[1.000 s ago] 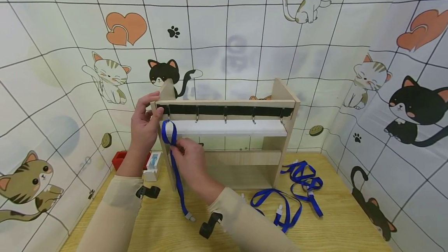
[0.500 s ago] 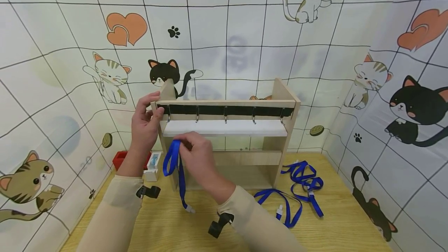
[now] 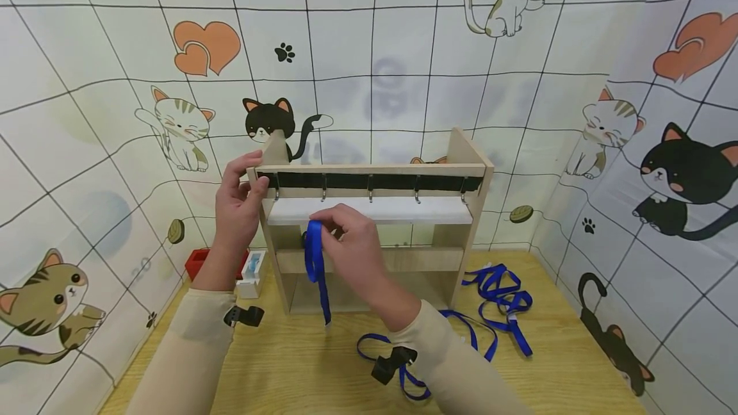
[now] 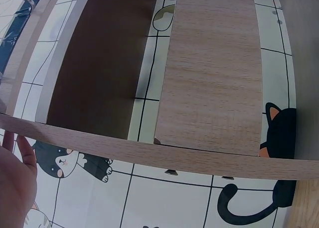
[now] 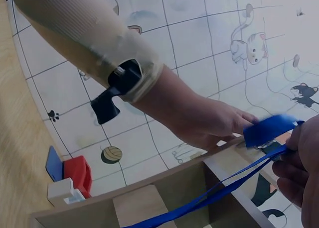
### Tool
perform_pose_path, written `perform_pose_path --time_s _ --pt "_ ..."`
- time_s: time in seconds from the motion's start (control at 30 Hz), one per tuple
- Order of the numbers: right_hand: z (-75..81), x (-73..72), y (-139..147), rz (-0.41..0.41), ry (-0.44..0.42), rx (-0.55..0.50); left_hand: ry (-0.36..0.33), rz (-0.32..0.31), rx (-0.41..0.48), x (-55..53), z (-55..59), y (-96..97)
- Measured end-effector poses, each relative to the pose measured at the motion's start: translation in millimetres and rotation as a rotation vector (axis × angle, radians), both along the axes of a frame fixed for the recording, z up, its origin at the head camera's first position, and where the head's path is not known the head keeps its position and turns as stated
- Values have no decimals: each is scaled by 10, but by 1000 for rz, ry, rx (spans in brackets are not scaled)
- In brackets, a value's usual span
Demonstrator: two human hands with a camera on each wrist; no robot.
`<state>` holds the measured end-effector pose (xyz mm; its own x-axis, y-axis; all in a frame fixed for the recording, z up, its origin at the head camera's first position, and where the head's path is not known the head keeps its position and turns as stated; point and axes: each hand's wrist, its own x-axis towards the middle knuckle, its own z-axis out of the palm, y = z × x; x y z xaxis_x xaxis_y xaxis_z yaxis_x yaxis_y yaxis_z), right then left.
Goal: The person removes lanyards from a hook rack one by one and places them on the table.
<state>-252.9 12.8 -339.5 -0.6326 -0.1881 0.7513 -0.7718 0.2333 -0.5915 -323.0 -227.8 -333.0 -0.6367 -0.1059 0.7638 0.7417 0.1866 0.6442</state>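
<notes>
My left hand (image 3: 236, 210) grips the top left corner of a small wooden shelf unit (image 3: 369, 168), thumb at the front and fingers on the outer side. In the left wrist view, some of its fingers (image 4: 25, 153) show at the side panel's edge. My right hand (image 3: 357, 245) pinches a blue lanyard (image 3: 314, 255) by its folded top, just below the white ledge (image 3: 369, 211). The lanyard hangs in front of the unit's left half. Above it, several metal hooks (image 3: 324, 192) line a black strip, with nothing hanging on them.
More blue lanyards (image 3: 501, 284) lie in a tangle on the table at the right, and another lanyard (image 3: 375, 338) lies partly behind my right forearm. A red box (image 3: 198, 263) and a white box (image 3: 249, 288) stand left of the unit.
The lanyard's loop was up at the leftmost hook; it has come down and then moved right with my right hand. The left hand has kept its place on the unit.
</notes>
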Motion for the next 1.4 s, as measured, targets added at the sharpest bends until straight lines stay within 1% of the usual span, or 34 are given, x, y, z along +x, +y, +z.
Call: perform_pose_path --time_s 0.17,0.33,0.5,0.6,0.8,1.0,1.2,1.4 --pt "24 -14 137 -47 2 37 -8 -1 5 16 -10 -2" --pt "20 -37 240 -81 -6 48 -10 -2 13 15 -11 -9" --pt "-20 -64 289 -80 -16 58 -9 -4 11 13 -15 -14" --pt "-51 -63 283 -56 -24 64 -8 -6 8 8 -23 -17" --pt "-177 -52 233 2 -21 65 -8 -12 13 19 -12 -12" --pt "-308 -11 177 49 -56 97 3 -20 18 25 6 -9" --pt "-441 -9 153 22 -71 179 4 -24 22 8 10 -6" --pt "-599 -39 190 21 -107 276 -3 -18 28 15 17 14"
